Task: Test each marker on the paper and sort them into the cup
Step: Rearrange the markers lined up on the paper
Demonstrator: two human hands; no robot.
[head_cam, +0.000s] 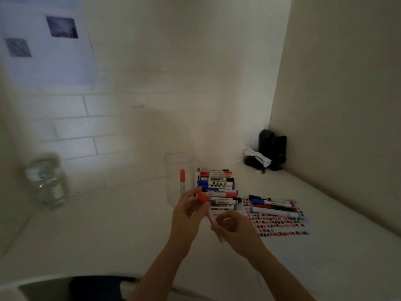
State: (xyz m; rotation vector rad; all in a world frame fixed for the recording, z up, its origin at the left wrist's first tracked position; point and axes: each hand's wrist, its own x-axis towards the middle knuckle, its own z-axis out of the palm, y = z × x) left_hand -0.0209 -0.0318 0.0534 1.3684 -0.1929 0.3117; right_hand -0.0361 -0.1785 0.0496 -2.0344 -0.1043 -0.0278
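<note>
So I've got a red marker [213, 222]: my left hand [186, 216] pinches its red cap [202, 197], my right hand [233, 230] curls round the white barrel. Just past my fingers on the white counter [108, 231] sit the marker pile [218, 189], scribbled paper [280, 222] and clear cup [179, 179] holding one red marker [182, 181].

Both forearms bare, no sleeves; hands [188, 216] ungloved; dark clothing at bottom edge.
</note>
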